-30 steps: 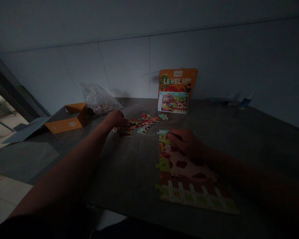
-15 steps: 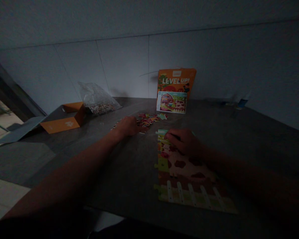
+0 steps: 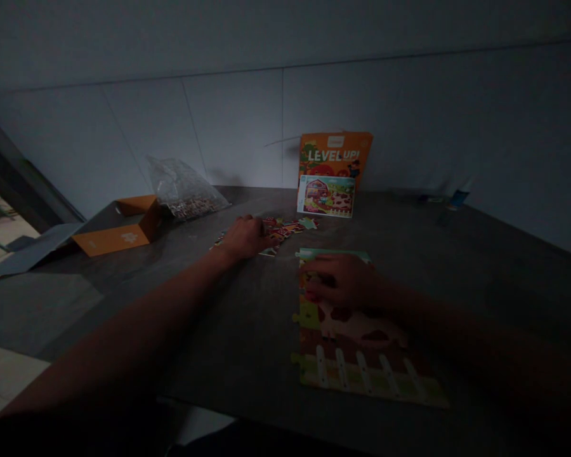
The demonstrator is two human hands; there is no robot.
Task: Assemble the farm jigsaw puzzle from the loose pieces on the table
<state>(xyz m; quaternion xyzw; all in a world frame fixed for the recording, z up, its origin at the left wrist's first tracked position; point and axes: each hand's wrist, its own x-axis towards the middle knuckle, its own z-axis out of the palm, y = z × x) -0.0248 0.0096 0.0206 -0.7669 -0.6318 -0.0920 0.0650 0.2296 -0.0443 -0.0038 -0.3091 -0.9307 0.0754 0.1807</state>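
A partly joined jigsaw puzzle [image 3: 361, 333] lies on the table before me; it shows a spotted cow above a white fence, with tabs sticking out along its left edge. My right hand [image 3: 345, 279] rests over its upper part, thumb and fingers apart, covering the cow's head. No loose piece shows in it. Farther off, my left hand [image 3: 246, 238] reaches over a heap of loose puzzle pieces [image 3: 285, 230]. Its thumb is spread from bent fingers, whose tips are partly hidden among the pieces.
Behind the heap a picture card [image 3: 327, 197] leans on an orange "LEVEL UP!" box [image 3: 335, 152]. An open orange box [image 3: 117, 231] and a clear bag of pieces [image 3: 185, 190] stand at left. A small blue-labelled object [image 3: 458, 198] is far right. The light is dim.
My right hand has slid slightly down and left over the puzzle, and its fingers have spread. The left thumb has moved away from its fingers over the heap. The view has shifted slightly.
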